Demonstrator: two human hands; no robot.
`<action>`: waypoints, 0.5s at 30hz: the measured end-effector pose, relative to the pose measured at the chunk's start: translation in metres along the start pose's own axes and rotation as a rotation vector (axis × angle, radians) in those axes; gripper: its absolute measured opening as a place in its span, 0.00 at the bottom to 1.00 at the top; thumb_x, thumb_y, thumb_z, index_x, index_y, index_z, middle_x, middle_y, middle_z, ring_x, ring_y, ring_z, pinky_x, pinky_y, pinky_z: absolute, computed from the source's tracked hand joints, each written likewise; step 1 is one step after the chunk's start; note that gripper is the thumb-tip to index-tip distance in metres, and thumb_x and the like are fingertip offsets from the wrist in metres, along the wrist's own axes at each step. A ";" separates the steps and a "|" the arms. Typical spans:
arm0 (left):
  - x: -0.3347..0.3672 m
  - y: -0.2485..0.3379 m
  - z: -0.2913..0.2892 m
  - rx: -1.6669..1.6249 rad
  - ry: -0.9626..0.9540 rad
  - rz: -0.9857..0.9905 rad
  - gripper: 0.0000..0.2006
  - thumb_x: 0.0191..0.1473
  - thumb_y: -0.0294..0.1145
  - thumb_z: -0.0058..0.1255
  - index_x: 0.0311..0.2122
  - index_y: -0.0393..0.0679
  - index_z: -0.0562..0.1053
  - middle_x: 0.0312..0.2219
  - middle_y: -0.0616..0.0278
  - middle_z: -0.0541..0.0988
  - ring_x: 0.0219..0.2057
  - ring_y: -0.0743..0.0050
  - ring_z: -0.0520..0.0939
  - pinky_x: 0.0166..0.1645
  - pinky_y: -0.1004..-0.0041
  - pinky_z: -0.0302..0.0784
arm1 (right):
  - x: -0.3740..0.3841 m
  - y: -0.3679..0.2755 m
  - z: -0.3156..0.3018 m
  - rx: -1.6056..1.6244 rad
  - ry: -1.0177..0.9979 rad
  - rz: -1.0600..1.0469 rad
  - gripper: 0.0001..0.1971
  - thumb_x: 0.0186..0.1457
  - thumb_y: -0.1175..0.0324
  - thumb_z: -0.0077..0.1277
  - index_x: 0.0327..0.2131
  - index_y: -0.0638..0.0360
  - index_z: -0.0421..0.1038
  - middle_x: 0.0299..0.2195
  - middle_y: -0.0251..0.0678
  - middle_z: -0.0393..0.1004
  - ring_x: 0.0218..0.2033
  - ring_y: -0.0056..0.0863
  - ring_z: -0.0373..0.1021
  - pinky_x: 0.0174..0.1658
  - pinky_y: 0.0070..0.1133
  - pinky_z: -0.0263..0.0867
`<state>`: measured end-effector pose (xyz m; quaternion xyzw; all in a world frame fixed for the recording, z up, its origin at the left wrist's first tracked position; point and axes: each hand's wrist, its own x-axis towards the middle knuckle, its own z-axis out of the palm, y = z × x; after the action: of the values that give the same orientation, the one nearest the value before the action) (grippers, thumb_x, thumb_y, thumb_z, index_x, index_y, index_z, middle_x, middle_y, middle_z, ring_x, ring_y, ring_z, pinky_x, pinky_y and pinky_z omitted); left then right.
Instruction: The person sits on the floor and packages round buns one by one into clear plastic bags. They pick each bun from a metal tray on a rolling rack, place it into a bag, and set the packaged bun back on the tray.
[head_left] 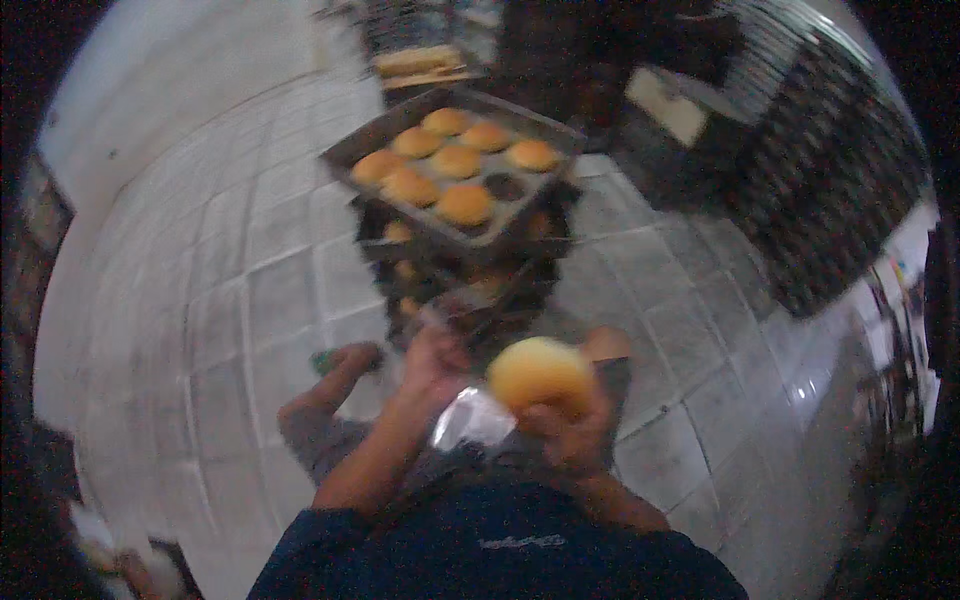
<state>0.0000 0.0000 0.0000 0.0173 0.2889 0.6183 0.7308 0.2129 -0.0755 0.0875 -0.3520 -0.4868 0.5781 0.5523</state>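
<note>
While gripping the round bun [538, 372] (no clear long axis) in the right hand [575, 432], holds it just rightward of the left hand [437, 365] — beside shiny film [472, 420], with left-finger closure too blurred to tell.

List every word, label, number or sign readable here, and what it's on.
None can be read.
Pale print on the dark blue cloth shirt: too small and blurred.
Shiny clear plastic wrapper, round golden bun: no lettering I can make out.
</note>
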 end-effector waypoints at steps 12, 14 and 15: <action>-0.062 -0.023 0.037 0.343 0.266 0.641 0.30 0.68 0.61 0.44 0.47 0.37 0.76 0.40 0.58 0.82 0.41 0.69 0.81 0.47 0.66 0.77 | 0.048 0.015 0.019 -0.176 -0.074 0.075 0.28 0.54 0.62 0.69 0.54 0.63 0.71 0.45 0.40 0.80 0.46 0.29 0.77 0.53 0.30 0.74; -0.073 -0.025 0.042 0.541 0.350 0.641 0.27 0.69 0.57 0.45 0.46 0.37 0.77 0.40 0.59 0.82 0.41 0.71 0.81 0.47 0.67 0.77 | 0.054 0.015 0.016 0.021 -0.058 0.147 0.25 0.55 0.64 0.67 0.53 0.63 0.72 0.45 0.38 0.80 0.45 0.29 0.77 0.53 0.29 0.74; -0.079 -0.024 0.042 0.651 0.425 0.570 0.25 0.69 0.54 0.47 0.46 0.37 0.77 0.40 0.59 0.82 0.41 0.71 0.81 0.47 0.67 0.77 | 0.054 0.014 0.015 0.113 -0.049 0.179 0.24 0.55 0.65 0.66 0.52 0.64 0.73 0.45 0.38 0.80 0.45 0.29 0.78 0.52 0.28 0.75</action>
<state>0.0347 -0.0637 0.0570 0.1970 0.5939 0.6613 0.4137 0.1866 -0.0235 0.0853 -0.3480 -0.4332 0.6602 0.5053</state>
